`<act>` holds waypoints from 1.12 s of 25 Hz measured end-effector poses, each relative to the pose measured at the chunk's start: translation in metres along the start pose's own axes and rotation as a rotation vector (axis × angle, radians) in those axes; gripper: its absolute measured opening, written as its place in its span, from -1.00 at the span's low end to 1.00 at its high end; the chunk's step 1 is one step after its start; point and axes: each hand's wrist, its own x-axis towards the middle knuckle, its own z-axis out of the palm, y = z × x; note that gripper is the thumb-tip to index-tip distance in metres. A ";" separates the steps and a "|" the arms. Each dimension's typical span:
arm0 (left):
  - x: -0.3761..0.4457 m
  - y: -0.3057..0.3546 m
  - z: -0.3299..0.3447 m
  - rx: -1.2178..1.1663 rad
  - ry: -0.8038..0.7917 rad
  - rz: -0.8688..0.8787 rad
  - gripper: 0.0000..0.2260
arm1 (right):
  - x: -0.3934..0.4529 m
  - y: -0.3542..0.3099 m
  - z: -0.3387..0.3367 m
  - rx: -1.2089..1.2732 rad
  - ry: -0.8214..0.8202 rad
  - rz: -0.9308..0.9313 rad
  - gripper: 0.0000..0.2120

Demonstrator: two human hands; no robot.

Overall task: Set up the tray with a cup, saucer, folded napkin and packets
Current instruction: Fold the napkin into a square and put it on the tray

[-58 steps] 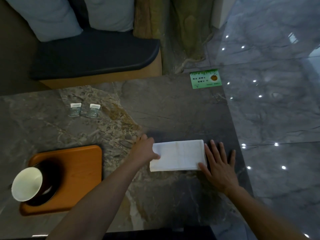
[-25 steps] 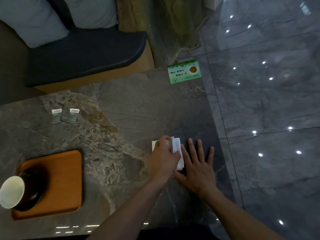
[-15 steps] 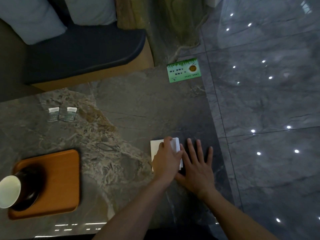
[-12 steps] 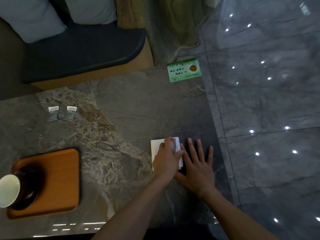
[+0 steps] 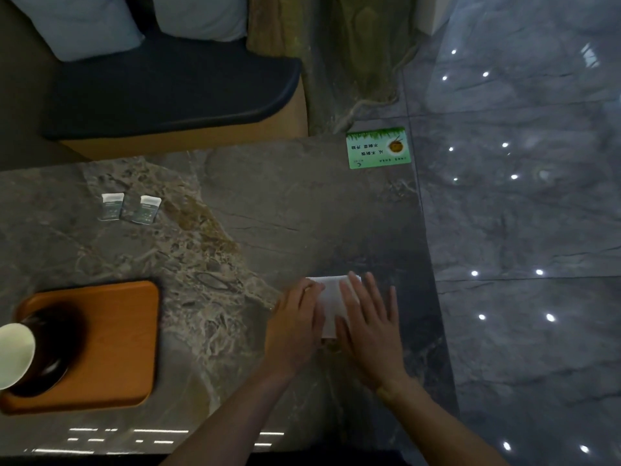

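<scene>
Both hands flat on the folded napkin [image 5: 331, 306], fingers spread, pressing not gripping: left hand [image 5: 295, 326] covers its left part, right hand [image 5: 371, 326] its right part. Napkin lies on the table [image 5: 268, 230], well right of the tray [image 5: 111, 344]. Cup [image 5: 15, 354] sits on the saucer [image 5: 55, 351] at the tray's left end. Two packets [image 5: 129, 208] lie on the table beyond the tray.

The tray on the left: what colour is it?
The tray is orange-brown wood with rounded corners, seen in the head view, the only one.
</scene>
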 end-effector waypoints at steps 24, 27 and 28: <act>0.010 -0.022 0.043 0.273 -0.278 0.068 -0.44 | 0.019 0.023 0.036 -0.134 -0.358 -0.012 -0.36; 0.010 -0.021 0.038 0.284 -0.280 0.081 -0.44 | 0.022 0.021 0.030 -0.126 -0.420 -0.009 -0.36; 0.011 -0.021 0.036 0.297 -0.280 0.097 -0.44 | 0.023 0.021 0.027 -0.129 -0.449 -0.011 -0.35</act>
